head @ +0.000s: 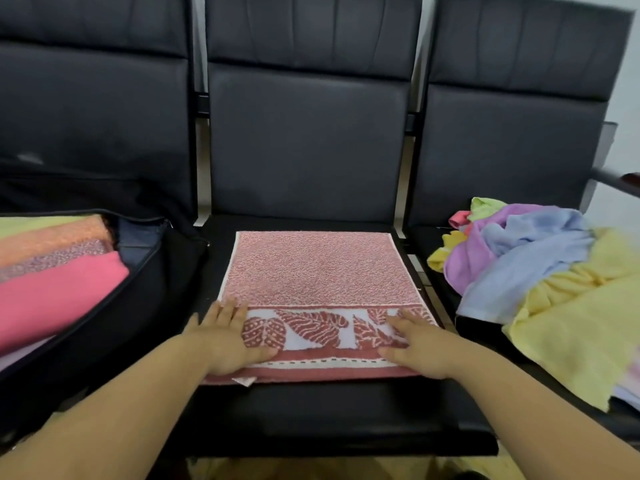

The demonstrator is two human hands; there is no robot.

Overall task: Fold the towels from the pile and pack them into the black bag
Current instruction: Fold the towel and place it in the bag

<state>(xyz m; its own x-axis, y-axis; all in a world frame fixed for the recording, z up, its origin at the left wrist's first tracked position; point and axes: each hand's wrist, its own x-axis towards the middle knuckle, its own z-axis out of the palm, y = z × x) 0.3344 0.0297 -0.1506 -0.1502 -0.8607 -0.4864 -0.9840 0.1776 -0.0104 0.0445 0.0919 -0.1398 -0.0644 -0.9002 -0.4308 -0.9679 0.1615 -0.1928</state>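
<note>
A red-and-white towel (320, 271) with a leaf-patterned border lies folded flat on the middle seat (311, 414). My left hand (227, 336) presses flat on its near left corner, fingers straight. My right hand (417, 344) presses flat on its near right part. The black bag (149, 296) lies open on the left seat and holds folded towels (52, 271) in pink, speckled red, orange and pale green. The pile of loose towels (540, 268), yellow, blue, purple and green, sits on the right seat.
Three black padded chairs stand in a row with tall backrests (308, 140). A metal armrest (613, 178) sticks out at the far right. The floor shows below the front edge of the seats.
</note>
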